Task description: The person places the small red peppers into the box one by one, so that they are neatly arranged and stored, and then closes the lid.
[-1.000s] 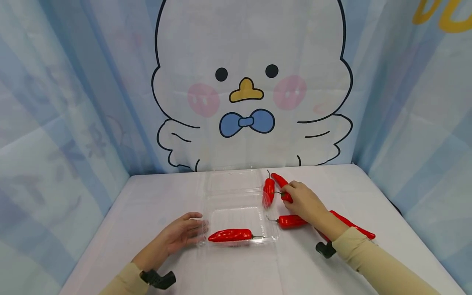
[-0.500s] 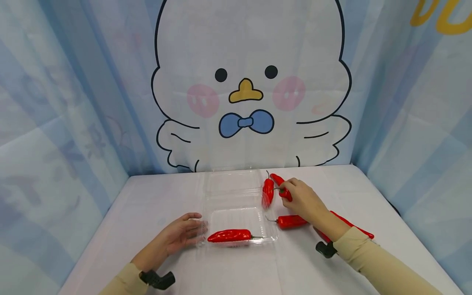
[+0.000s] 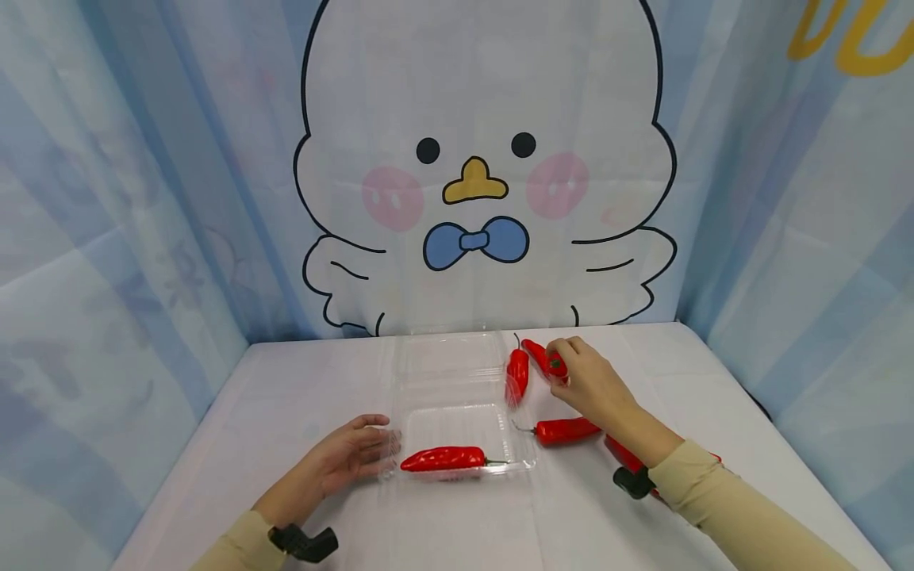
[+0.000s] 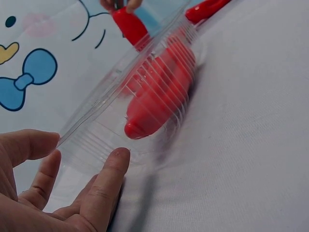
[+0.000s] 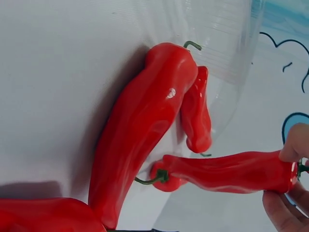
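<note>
In the right wrist view my right hand (image 3: 589, 385) pinches a red chili pepper (image 5: 231, 171) at its green-stemmed end. The pepper's body is tilted, its tip close to another chili pepper (image 5: 166, 180) with a curled stem. A clear plastic clamshell box (image 3: 457, 420) lies with its lid folded back on the table. One red chili pepper (image 3: 444, 458) rests along the box's near side, stem to the right. My left hand (image 3: 346, 456) is at the box's left wall, fingers spread and loosely extended, fingertips right at the edge in the left wrist view.
A chili pepper (image 3: 517, 377) lies against the right side of the box. Another chili pepper (image 3: 567, 431) is nearer, below my right hand. More chili pepper (image 3: 623, 454) red shows under my right forearm, partly covered. A printed curtain (image 3: 471, 159) stands behind the white table (image 3: 286, 388).
The pepper in my right hand has turned so that its stem end now faces the head camera. My right hand has shifted slightly. The left hand holds its place at the box.
</note>
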Tool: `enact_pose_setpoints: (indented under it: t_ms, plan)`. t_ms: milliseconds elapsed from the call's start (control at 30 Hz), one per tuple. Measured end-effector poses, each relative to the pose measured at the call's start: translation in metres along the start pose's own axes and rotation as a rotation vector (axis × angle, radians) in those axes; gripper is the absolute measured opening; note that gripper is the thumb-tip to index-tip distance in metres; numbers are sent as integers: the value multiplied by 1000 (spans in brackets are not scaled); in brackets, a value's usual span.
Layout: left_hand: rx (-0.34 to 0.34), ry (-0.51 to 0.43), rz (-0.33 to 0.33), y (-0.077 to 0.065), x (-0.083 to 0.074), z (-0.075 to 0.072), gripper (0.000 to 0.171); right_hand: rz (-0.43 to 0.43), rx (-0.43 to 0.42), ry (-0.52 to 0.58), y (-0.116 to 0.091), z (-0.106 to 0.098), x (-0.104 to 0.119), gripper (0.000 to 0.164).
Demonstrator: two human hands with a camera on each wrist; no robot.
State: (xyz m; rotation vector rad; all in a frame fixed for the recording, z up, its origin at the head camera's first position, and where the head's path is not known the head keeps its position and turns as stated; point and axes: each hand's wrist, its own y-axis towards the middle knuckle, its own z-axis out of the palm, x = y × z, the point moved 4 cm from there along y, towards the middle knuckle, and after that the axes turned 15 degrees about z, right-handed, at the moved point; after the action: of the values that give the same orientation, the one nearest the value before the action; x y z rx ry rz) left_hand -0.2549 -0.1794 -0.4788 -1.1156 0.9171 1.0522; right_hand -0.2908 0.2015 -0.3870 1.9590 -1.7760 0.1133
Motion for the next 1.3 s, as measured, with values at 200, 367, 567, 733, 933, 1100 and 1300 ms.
enact_pose_setpoints:
  t_ms: [200,367,567,733,933,1100,1300]
  plan:
    - [23,-4,0,0,0,0,39,-32,-24,48,1,-7,-1,55]
    - [14,-1,-3,-1,0,0,40,-25,-19,68,1,-10,0,54]
    - [17,-2,-5,-1,-1,0,40,24,-4,114,1,-13,1,52]
    - [28,-9,-3,0,0,-1,40,63,3,148,2,-15,2,54]
    - [43,-8,1,0,0,-2,37,95,20,188,4,-16,5,54]
    - [37,-10,1,0,2,-2,36,124,57,256,5,-12,7,50]
    - [35,-12,1,0,2,-2,36,149,104,332,4,-5,10,46]
